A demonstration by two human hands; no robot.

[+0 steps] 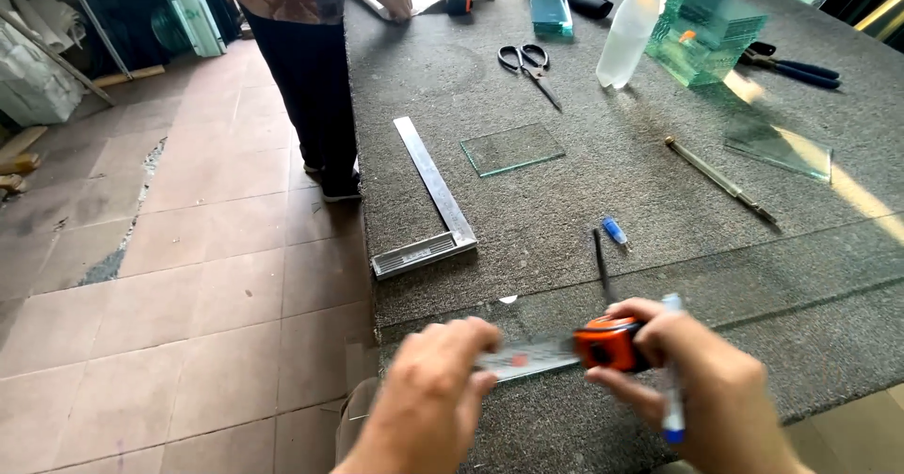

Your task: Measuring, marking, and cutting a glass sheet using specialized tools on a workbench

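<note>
both hands work one orange tape measure (610, 344): right hand (702, 380) grips its hard case plus a marker (672, 370), left hand (438, 389) fingers pinching the thin, springy blade (527, 357).

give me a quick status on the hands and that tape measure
Right hand grips orange tape measure plus a marker. Left hand pinches the blade end. Pen cap lies just beyond.

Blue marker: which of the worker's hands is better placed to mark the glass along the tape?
Right, probably. The right hand already holds the blue marker together with the orange tape measure case. The left hand is pinning the extended tape blade near the table edge.
</note>
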